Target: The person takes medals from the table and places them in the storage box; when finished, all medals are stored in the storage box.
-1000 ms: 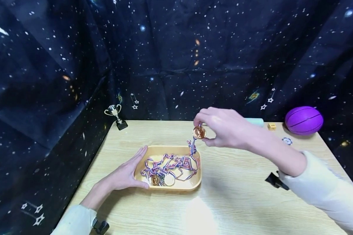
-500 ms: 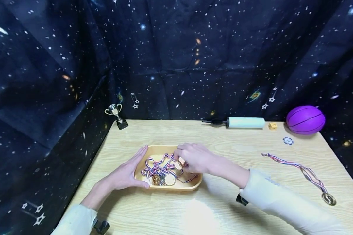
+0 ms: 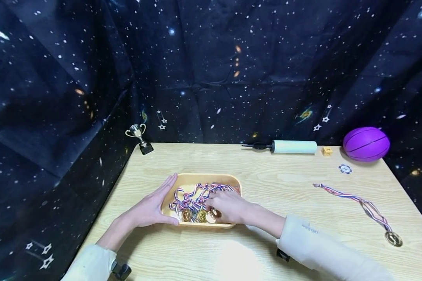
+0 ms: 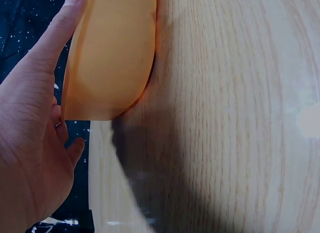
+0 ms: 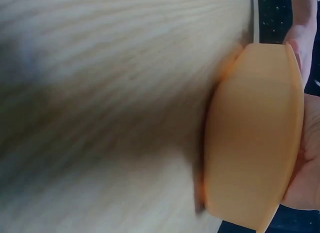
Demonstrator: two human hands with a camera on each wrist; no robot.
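A shallow yellow-orange plastic tray stands on the table with several medals and their tangled striped ribbons in it. My left hand holds the tray's left end, thumb along the front rim and fingers at the back; the left wrist view shows the thumb at the rim of the tray. Inside the tray, my right hand reaches down with curled fingers and grips a medal near the front wall. Two more medals, one of them a gold medal, lie left of it. The tray wall hides the right fingertips in the right wrist view.
A medal with its ribbon laid out lies at right. Along the back are a small trophy cup, a hand pump, a yellow cube and a purple ball. A poker chip lies before the ball.
My right hand has come down from above the tray's back right corner into the tray, bringing the medal and its ribbon to the front wall. The left hand has stayed put.
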